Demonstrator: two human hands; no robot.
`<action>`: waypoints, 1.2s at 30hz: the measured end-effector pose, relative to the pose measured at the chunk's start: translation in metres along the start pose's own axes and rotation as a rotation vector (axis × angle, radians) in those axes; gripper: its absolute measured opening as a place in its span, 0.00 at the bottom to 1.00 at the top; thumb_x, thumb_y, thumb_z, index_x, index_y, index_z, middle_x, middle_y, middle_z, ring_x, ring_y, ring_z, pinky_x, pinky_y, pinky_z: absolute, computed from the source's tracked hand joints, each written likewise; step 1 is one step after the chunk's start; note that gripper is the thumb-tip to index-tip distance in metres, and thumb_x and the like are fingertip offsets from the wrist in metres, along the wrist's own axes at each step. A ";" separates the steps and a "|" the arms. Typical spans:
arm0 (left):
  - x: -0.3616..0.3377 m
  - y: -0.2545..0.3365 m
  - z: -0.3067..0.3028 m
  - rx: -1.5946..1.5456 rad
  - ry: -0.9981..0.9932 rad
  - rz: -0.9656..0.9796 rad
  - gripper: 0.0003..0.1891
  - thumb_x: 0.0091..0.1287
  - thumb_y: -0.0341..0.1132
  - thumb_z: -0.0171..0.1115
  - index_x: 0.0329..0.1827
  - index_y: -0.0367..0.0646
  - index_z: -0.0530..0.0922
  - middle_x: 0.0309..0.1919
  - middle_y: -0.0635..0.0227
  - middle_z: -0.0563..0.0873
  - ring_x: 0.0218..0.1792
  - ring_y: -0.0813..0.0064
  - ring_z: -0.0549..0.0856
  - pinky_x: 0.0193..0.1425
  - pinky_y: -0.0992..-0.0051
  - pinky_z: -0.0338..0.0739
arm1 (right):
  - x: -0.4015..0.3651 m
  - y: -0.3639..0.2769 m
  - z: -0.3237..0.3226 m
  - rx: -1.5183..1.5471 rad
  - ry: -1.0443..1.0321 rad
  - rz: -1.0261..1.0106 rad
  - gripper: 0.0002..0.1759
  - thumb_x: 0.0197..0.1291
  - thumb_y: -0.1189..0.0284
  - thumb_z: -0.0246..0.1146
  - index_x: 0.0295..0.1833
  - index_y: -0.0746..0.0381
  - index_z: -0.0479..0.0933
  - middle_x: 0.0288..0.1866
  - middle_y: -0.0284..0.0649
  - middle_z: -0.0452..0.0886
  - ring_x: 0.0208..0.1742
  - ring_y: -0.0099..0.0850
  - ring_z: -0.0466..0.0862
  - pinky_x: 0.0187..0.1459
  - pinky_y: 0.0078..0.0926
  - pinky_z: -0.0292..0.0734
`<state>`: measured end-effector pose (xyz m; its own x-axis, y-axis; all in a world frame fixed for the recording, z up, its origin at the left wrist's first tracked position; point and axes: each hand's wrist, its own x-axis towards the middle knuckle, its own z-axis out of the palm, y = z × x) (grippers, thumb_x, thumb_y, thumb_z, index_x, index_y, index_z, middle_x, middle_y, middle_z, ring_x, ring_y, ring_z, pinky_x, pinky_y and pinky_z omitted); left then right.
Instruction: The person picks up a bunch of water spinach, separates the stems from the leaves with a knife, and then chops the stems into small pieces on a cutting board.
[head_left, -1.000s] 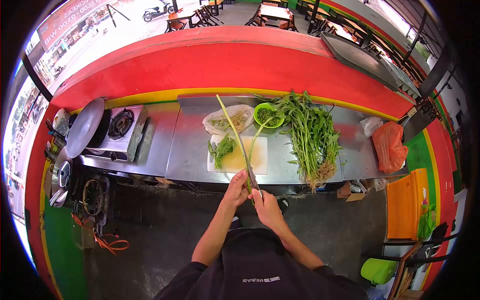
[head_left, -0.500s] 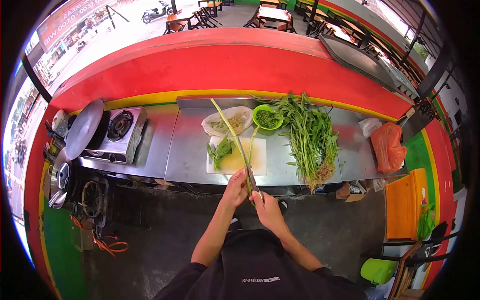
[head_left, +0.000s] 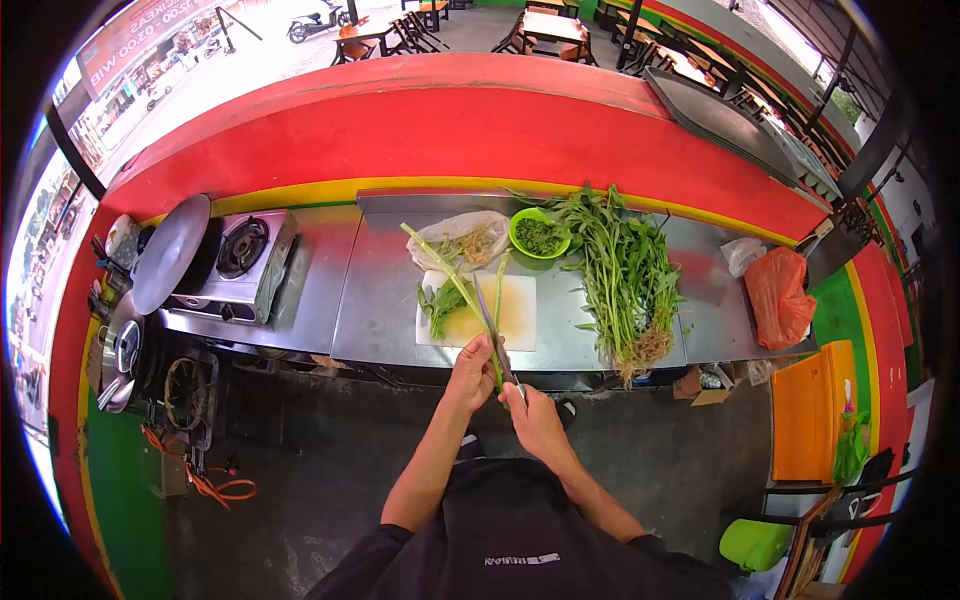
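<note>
My left hand (head_left: 472,372) is closed round a long green stem (head_left: 438,257) that reaches up and left over the cutting board (head_left: 518,315). In my right hand (head_left: 533,418) is a knife (head_left: 484,302), its blade pointing up and crossing the stem close to my left fingers. A second pale stem piece (head_left: 500,282) stands out above the board, between the blade and the bowl. Leafy greens (head_left: 440,303) lie on the board's left side. Behind it are a plastic bag with trimmings (head_left: 470,243) and a green bowl of chopped greens (head_left: 539,235).
To the right, a big bundle of leafy stems (head_left: 625,280) lies with roots towards the front edge. Farther right sits an orange plastic bag (head_left: 777,297). A gas stove (head_left: 235,268) and a large wok (head_left: 172,255) stand at the left. A red wall (head_left: 450,130) runs behind the counter.
The upper end of the long stem has swung left and down. Both hands keep their hold in nearly the same place. The view has shifted slightly.
</note>
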<state>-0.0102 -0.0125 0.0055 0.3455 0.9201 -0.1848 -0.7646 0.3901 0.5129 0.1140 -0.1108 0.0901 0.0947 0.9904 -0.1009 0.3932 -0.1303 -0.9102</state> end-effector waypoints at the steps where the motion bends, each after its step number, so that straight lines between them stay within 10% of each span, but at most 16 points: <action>1: -0.001 0.000 0.004 -0.025 -0.031 -0.006 0.10 0.76 0.42 0.65 0.49 0.46 0.81 0.38 0.72 0.85 0.37 0.75 0.83 0.49 0.67 0.83 | 0.000 -0.002 -0.001 0.008 -0.004 0.011 0.24 0.80 0.57 0.54 0.42 0.67 0.83 0.22 0.41 0.77 0.25 0.30 0.76 0.31 0.36 0.70; 5: 0.003 -0.010 -0.005 -0.152 -0.068 -0.075 0.13 0.77 0.45 0.64 0.54 0.47 0.81 0.38 0.69 0.88 0.37 0.67 0.88 0.39 0.69 0.84 | 0.001 -0.005 -0.002 0.010 0.018 -0.001 0.24 0.80 0.57 0.54 0.41 0.67 0.83 0.21 0.39 0.74 0.24 0.28 0.73 0.30 0.36 0.69; 12: -0.007 -0.008 0.007 -0.079 -0.066 -0.153 0.16 0.79 0.48 0.61 0.59 0.50 0.76 0.38 0.74 0.80 0.41 0.75 0.80 0.51 0.67 0.80 | 0.006 -0.004 -0.001 0.028 0.025 -0.010 0.24 0.80 0.57 0.54 0.41 0.67 0.82 0.19 0.39 0.73 0.23 0.28 0.72 0.29 0.36 0.68; 14: -0.003 -0.011 -0.001 -0.087 -0.078 -0.141 0.16 0.78 0.47 0.62 0.60 0.49 0.76 0.38 0.75 0.80 0.41 0.76 0.79 0.51 0.68 0.79 | 0.007 -0.012 -0.005 -0.005 -0.050 0.087 0.26 0.79 0.56 0.54 0.45 0.72 0.81 0.32 0.62 0.84 0.40 0.60 0.86 0.42 0.49 0.77; 16: 0.003 -0.017 -0.009 -0.094 -0.093 -0.129 0.16 0.78 0.46 0.63 0.61 0.49 0.76 0.38 0.75 0.79 0.41 0.77 0.78 0.51 0.69 0.78 | 0.008 -0.012 -0.004 -0.035 -0.048 0.087 0.26 0.79 0.56 0.54 0.45 0.72 0.81 0.33 0.63 0.84 0.41 0.62 0.86 0.42 0.50 0.77; 18: 0.009 -0.023 -0.010 -0.132 -0.024 -0.066 0.13 0.78 0.48 0.62 0.56 0.53 0.78 0.35 0.72 0.84 0.38 0.69 0.87 0.29 0.74 0.80 | 0.010 -0.008 -0.002 -0.064 -0.045 0.086 0.26 0.79 0.56 0.54 0.44 0.72 0.80 0.34 0.64 0.84 0.42 0.64 0.85 0.43 0.52 0.77; 27: 0.019 -0.027 -0.013 -0.202 -0.025 -0.042 0.13 0.76 0.50 0.65 0.46 0.52 0.77 0.29 0.77 0.79 0.34 0.79 0.79 0.42 0.74 0.77 | 0.011 0.008 0.007 -0.097 -0.053 0.098 0.27 0.79 0.56 0.53 0.44 0.72 0.79 0.36 0.66 0.84 0.44 0.67 0.84 0.44 0.57 0.77; 30: 0.020 -0.031 -0.010 -0.237 0.009 -0.046 0.14 0.76 0.53 0.64 0.43 0.53 0.77 0.28 0.76 0.78 0.32 0.77 0.79 0.41 0.73 0.77 | 0.012 0.010 0.007 -0.104 -0.001 0.051 0.24 0.80 0.56 0.53 0.43 0.67 0.81 0.26 0.53 0.81 0.29 0.47 0.83 0.36 0.45 0.74; 32: 0.014 -0.031 -0.002 -0.201 0.073 -0.065 0.15 0.76 0.53 0.64 0.43 0.53 0.76 0.27 0.75 0.77 0.32 0.76 0.79 0.40 0.73 0.77 | 0.012 0.005 0.004 -0.114 -0.048 0.123 0.27 0.79 0.56 0.53 0.44 0.73 0.79 0.35 0.67 0.84 0.43 0.68 0.83 0.44 0.58 0.76; 36: 0.009 -0.027 -0.007 -0.159 0.041 -0.150 0.15 0.76 0.53 0.64 0.54 0.54 0.78 0.34 0.81 0.77 0.36 0.82 0.78 0.48 0.70 0.76 | 0.011 0.004 0.002 -0.093 -0.036 0.115 0.27 0.79 0.55 0.53 0.44 0.73 0.79 0.35 0.67 0.83 0.43 0.68 0.84 0.44 0.58 0.76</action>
<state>0.0098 -0.0146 -0.0156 0.4416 0.8508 -0.2848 -0.7838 0.5203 0.3390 0.1143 -0.1001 0.0846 0.1122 0.9695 -0.2181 0.4651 -0.2452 -0.8506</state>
